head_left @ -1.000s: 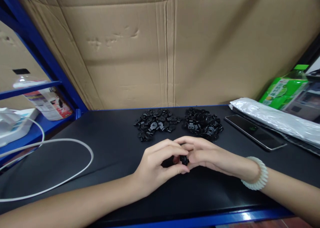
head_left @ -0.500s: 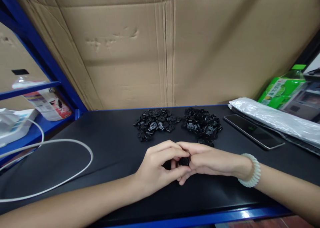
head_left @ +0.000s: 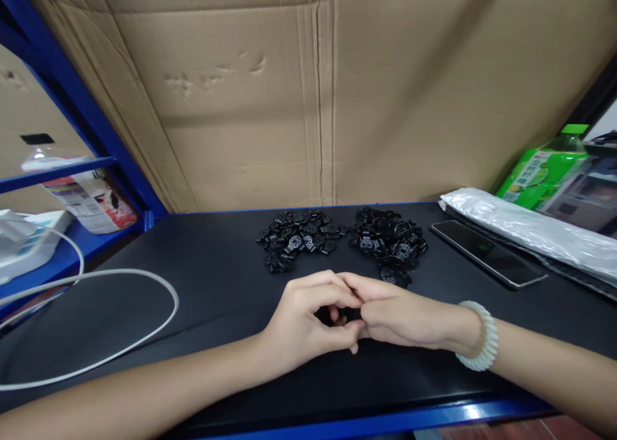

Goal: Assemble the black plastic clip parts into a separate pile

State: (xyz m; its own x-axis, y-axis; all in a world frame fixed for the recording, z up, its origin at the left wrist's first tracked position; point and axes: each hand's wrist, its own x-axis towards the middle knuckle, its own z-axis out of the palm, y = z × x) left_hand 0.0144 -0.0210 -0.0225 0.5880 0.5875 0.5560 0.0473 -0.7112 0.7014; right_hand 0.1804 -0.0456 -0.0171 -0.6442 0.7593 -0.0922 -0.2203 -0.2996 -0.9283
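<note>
My left hand [head_left: 303, 321] and my right hand [head_left: 400, 315] meet fingertip to fingertip low over the black table top [head_left: 202, 286]. Both are closed in a pinch round a small black plastic part [head_left: 351, 313], mostly hidden by the fingers. A white coiled band sits on my right wrist [head_left: 475, 343]. Just beyond the hands lie two piles of small black parts: the left pile [head_left: 296, 239] and the right pile [head_left: 388, 241].
A phone [head_left: 486, 254] lies flat to the right, with a long plastic-wrapped bundle [head_left: 525, 231] and a green carton [head_left: 542, 173] behind it. A white cable [head_left: 110, 279] loops at the left. A bottle [head_left: 84, 193] lies on the blue shelf. Cardboard [head_left: 313, 93] walls the back.
The hands have stayed together in the same spot. My right wrist has turned slightly, and the fingers have closed tighter round the black part, hiding more of it.
</note>
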